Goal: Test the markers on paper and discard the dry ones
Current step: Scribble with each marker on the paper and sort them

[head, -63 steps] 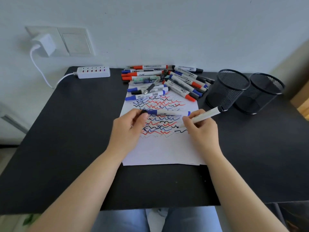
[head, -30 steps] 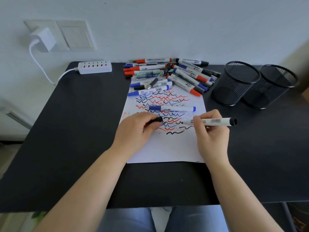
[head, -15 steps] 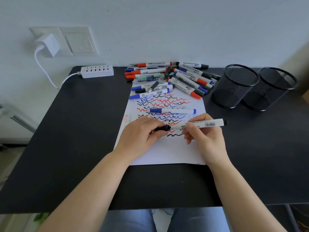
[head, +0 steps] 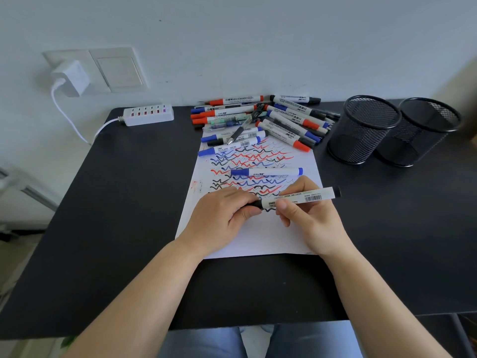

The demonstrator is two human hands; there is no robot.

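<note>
While your right hand [head: 308,215] pinches black marker [head: 299,198] over paper [head: 258,236], your left hand [head: 222,215] grips its cap end. Blue marker [head: 267,172] lies just beyond, on scribbles.

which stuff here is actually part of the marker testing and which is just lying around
Part of the job: black marker held in both hands, left hand on its cap end, right hand on the barrel; paper; blue marker; marker pile; two mesh cups.

Just lying about: power strip; wall charger.
</note>
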